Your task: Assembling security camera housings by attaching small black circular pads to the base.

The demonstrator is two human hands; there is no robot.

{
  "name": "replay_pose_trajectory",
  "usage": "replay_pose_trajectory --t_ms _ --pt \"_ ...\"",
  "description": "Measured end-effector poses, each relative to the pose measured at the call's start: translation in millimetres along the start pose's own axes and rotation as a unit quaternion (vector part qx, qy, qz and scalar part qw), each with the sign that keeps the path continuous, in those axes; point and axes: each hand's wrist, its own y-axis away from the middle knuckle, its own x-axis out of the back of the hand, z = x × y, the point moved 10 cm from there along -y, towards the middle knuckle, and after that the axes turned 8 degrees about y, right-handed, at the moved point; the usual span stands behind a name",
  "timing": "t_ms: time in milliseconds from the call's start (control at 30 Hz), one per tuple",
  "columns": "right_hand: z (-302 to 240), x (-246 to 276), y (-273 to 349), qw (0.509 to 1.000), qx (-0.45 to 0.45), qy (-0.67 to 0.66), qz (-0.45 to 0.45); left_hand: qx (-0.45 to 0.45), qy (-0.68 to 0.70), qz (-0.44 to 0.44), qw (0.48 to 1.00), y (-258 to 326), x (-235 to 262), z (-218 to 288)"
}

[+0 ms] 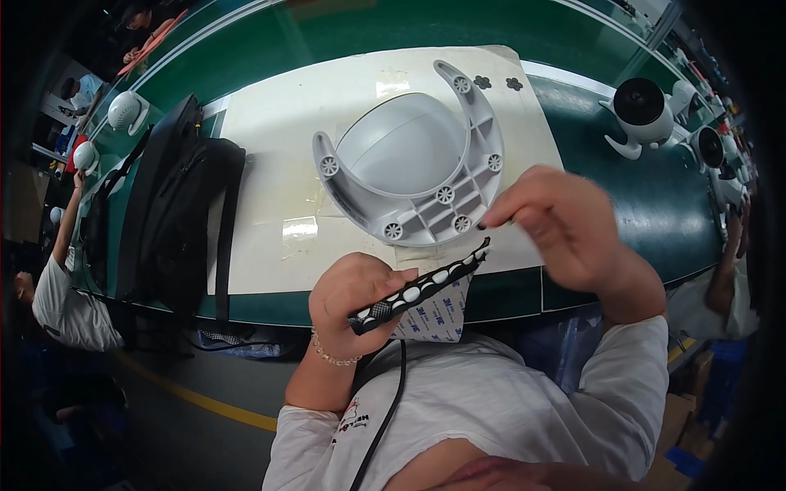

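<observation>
A sheet of black foam stickers (422, 288) is bent in my left hand (348, 296), its die-cut holes showing white and its printed backing paper hanging below. My right hand (565, 225) pinches a small black pad (481, 227), mostly hidden by the fingertips, beside the lower right of a white crescent-shaped base (422, 221). The base belongs to a rounded white device (405, 143) resting with its ribbed underside up. Several round spoked recesses dot that underside, and the pad is close to the lowest right one; I cannot tell whether it touches.
Under the device lies a pale board (274, 180) on a green table. Two dark flower-shaped pads (498, 83) are at its far right. A black bag (184, 213) stands on the left. White devices with black fronts (640, 110) stand at right. Co-workers' arms (70, 217) show at both sides.
</observation>
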Motion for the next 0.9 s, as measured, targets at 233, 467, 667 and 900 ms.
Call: replay_pose_trajectory --t_ms 233,467,667,900 --pt "2.8 39.3 -3.2 0.929 0.001 0.362 0.082 -0.008 -0.014 -0.011 1.0 -3.5 -3.8 2.3" --pt "-50.7 -4.8 5.2 0.959 0.191 0.203 0.057 0.001 0.014 0.006 1.0 -1.5 0.3 0.3" --pt "-40.3 -20.4 7.9 0.968 0.193 0.144 0.064 0.021 0.018 0.001 1.0 -1.8 -1.7 -0.9" --pt "-46.4 -24.8 9.7 0.963 0.209 0.157 0.066 0.045 0.062 0.026 0.997 0.4 1.0 -5.6"
